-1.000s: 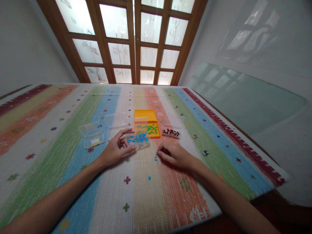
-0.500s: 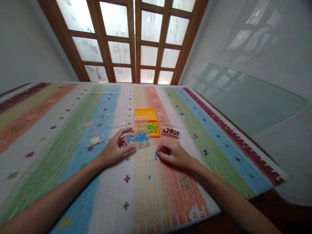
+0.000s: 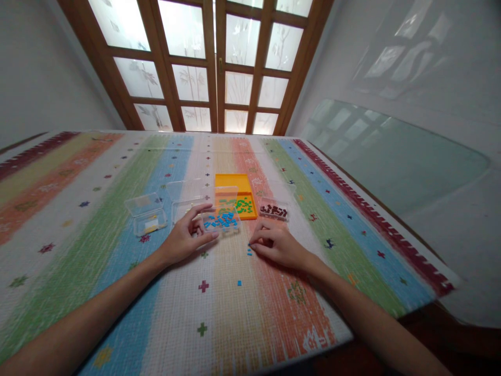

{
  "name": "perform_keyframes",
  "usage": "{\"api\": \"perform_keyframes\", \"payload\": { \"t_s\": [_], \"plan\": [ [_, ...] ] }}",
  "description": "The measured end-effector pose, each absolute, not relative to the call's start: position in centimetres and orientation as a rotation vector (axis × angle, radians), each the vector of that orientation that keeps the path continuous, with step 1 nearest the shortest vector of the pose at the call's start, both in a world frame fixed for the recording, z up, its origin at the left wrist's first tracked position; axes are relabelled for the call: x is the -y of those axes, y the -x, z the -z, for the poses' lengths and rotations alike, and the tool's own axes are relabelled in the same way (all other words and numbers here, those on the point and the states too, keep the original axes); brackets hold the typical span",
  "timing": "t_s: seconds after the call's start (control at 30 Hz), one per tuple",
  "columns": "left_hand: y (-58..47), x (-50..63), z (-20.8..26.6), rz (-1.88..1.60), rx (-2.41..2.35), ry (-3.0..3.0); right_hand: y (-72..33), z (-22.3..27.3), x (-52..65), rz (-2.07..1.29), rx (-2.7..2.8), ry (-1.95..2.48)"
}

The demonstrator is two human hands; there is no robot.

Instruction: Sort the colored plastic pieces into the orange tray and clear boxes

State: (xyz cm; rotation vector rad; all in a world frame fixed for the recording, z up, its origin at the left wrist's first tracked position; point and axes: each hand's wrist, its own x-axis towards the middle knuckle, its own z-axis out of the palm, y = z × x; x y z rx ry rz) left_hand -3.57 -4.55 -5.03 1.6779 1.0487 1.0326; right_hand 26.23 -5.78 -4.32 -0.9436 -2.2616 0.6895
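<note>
My left hand is curled round the left end of a clear plastic box, thumb along its near side and fingers at the back. Loose small blue bricks fill the bottom of this box. To the right, my right hand rests low over the cloth, thumb and forefinger pinched on a tiny blue brick. Right by those fingertips lie more blue bricks. One separate blue brick lies nearer to me on the yellowish stripe.
Behind the blue bricks stands an open orange case with small green bricks. A clear box of dark brown bricks is at its right. Another open clear box sits at the left. A striped cloth covers the table.
The right fingertips have shifted slightly at the small blue bricks. My left hand stays at the clear box, and the view has moved a little.
</note>
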Motion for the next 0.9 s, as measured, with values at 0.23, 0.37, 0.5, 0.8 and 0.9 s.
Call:
{"api": "perform_keyframes", "payload": {
  "t_s": [0.23,0.37,0.5,0.8,0.9],
  "plan": [
    [3.6,4.4,5.1,-1.026,-1.047,-1.656,-26.4,4.4,5.9,-0.779,2.316,0.999],
    [3.6,4.6,5.0,-1.036,-1.047,-1.664,-26.7,3.9,5.8,-0.745,2.326,0.922],
    [3.5,4.7,4.9,-1.028,-1.043,-1.659,-26.4,3.3,6.3,-0.682,2.291,0.822],
    [3.4,4.7,4.7,-1.043,-1.04,-1.661,-24.1,4.5,9.2,-0.706,2.649,0.63],
    [3.4,4.7,4.7,-1.035,-1.047,-1.659,-24.2,4.5,9.0,-0.734,2.656,0.598]
  ]
}}
